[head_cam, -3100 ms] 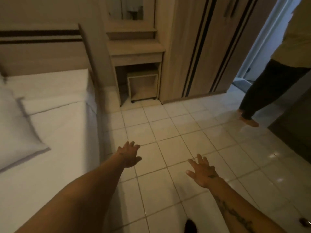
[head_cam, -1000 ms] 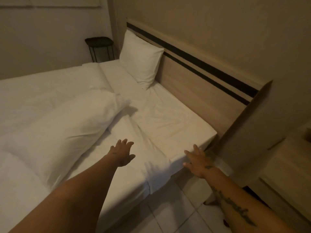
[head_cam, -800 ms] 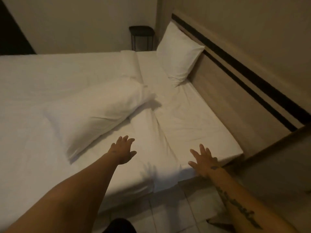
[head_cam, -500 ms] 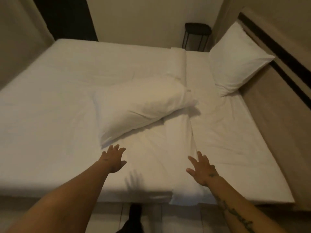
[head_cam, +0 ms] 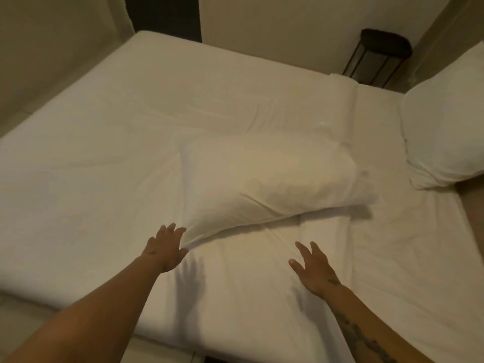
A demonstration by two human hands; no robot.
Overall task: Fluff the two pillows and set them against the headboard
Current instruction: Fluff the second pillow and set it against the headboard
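A white pillow (head_cam: 264,182) lies flat in the middle of the white bed (head_cam: 104,142), its near corner pointing toward me. My left hand (head_cam: 165,247) reaches that near corner with fingers spread, fingertips at its edge, holding nothing. My right hand (head_cam: 313,268) hovers open over the sheet, a hand's width short of the pillow's long edge. A second white pillow (head_cam: 445,132) leans upright at the far right, where the headboard (head_cam: 471,205) shows only as a brown strip.
A black side table (head_cam: 377,58) stands beyond the bed's far right corner. Beige walls close the far and left sides, with a dark gap between them. The bed's near edge and a strip of floor lie under my forearms.
My view has swung left from the floor and wardrobe to face the bed. Both hands have moved forward over the mattress, and my left hand has come up to the pillow's near corner.
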